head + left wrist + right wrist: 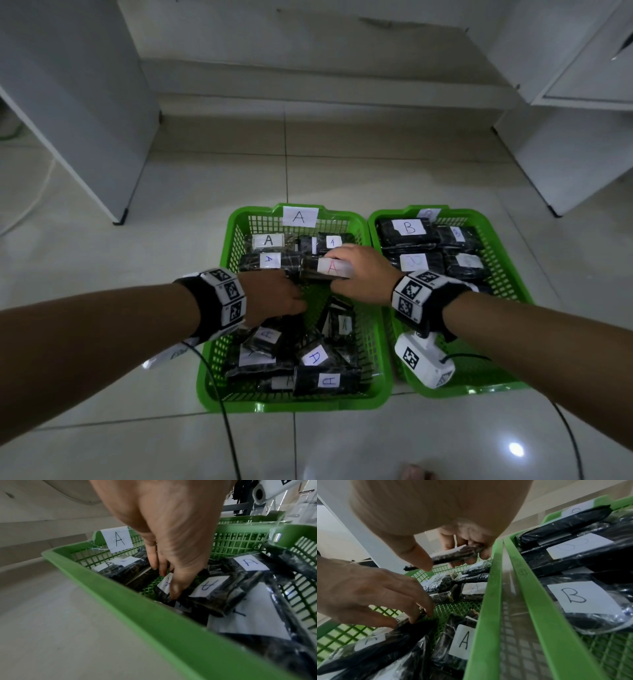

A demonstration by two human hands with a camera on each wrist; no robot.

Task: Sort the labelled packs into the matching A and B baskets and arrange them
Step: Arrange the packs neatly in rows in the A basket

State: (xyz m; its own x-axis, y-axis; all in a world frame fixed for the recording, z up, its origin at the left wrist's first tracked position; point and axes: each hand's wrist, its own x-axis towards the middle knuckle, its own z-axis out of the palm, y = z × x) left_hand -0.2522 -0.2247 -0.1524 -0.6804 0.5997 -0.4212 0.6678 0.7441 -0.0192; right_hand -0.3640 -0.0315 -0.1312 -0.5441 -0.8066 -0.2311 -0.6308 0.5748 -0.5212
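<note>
On the left side of the A basket [219, 346], the left hand [274, 294] reaches down toward the bare mesh at the middle, its fingers [154, 559] held close together and pointing down, the tips touching the upper end of a dark pack [373, 646] in the loose heap at the basket's near edge. Whether it pinches that pack or only presses on it I cannot tell. Moving right, the red-lettered A pack [325, 269] hangs just above the mesh at the middle, its long axis running left to right, parallel to the basket's far edge. The right hand [363, 274] holds it by its right end, thumb [418, 555] under one face and the curled fingers over the other, as the right wrist view shows. Directly beyond it, along the far edge, lie two tidy rows of A packs [269, 240] with the same left-to-right axis, so the carried pack probably only needs lowering just in front of the second row, without turning. The right hand is the nearer one to that slot. Further right, the B basket [507, 270] stands rim to rim against the A basket, its B packs [409, 228] laid flat in rows toward its far edge.
</note>
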